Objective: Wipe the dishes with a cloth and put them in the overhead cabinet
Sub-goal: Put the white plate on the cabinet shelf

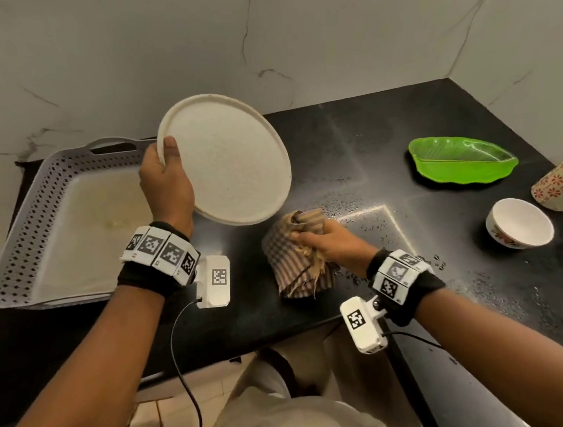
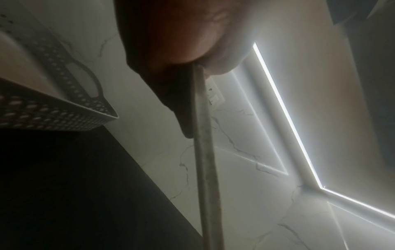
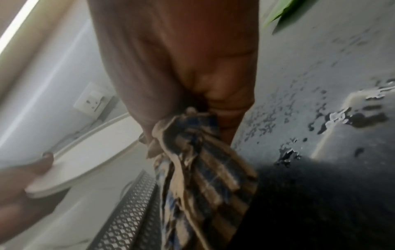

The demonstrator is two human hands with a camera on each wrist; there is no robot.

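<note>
cream plate in left hand, checked cloth in right hand.

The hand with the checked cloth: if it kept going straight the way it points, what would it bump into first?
Probably the round cream plate that the left hand holds up: the right hand, gripping the brown checked cloth, points up-left toward its lower rim. Depth is uncertain.

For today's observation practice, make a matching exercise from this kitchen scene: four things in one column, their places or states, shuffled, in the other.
Things:
1. white plate
2. checked cloth
3. green leaf-shaped dish
4. perforated tray

Places or states:
A. on the counter, far right
B. tilted, held in the left hand
C. on the counter, far left
D. bunched in the right hand

Pairs: 1-B, 2-D, 3-A, 4-C
</note>
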